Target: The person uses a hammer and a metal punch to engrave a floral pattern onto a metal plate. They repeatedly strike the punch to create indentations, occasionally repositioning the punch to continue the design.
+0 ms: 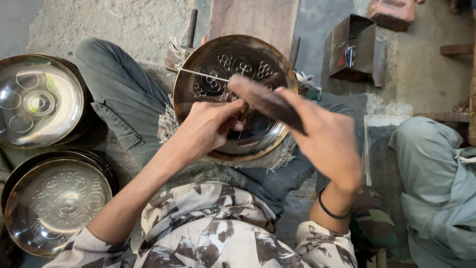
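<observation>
I sit cross-legged on the floor (124, 20) with a round metal plate (235, 94) resting on my lap, over a frayed cloth (171, 119) spread across my legs. The plate is dark and shiny, with a golden rim and circular flower-like patterns cut into its face.

My left hand (208, 126) is closed around a thin metal punch (201, 74), fingers pinched near the middle of the plate; the rod runs up and to the left across the plate's surface, past its rim. My right hand (325, 136) is clenched on a dark wooden mallet (265, 101), whose blurred head hangs just above the plate, near the fingers of my left hand. A black band (329, 211) circles my right wrist.

To my left, well apart from my lap, lies a smooth plate with plain rings (39, 99), and nearer to me a stack of patterned plates (54, 201). Beyond my lap a wooden plank (253, 17) stretches away, and to the right of it stands an open metal box (354, 47) with small tools inside. At the far right, another person's knee (434, 164) in grey-green cloth comes into view.
</observation>
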Demonstrator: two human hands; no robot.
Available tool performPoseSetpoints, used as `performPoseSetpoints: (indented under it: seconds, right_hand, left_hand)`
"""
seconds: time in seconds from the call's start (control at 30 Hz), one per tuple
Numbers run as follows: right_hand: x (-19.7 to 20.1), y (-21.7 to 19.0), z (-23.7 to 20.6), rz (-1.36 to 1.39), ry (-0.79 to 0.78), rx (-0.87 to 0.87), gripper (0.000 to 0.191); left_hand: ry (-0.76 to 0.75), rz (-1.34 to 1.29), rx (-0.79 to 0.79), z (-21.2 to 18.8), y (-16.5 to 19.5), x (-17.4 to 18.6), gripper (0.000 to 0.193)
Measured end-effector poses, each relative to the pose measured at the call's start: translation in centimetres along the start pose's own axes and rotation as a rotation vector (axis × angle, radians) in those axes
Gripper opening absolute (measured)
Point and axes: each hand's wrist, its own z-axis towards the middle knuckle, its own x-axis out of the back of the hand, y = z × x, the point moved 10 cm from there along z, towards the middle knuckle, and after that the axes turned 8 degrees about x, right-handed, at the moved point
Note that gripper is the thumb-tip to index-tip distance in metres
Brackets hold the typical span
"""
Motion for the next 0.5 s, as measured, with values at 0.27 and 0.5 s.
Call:
performPoseSetpoints:
  seconds: [0.27, 0.5]
  right_hand:
    - [-1.0, -0.4, -0.6, 0.03, -0.104, -0.011, 0.07]
    - [1.1, 2.2, -2.5, 0.255, 0.197, -0.204, 0.063]
  left_hand:
    - [0.018, 0.041, -0.07, -0.3, 0.3, 0.0, 0.055]
    - [-0.058, 0.003, -0.036, 0.3, -0.3, -0.4, 0.055]
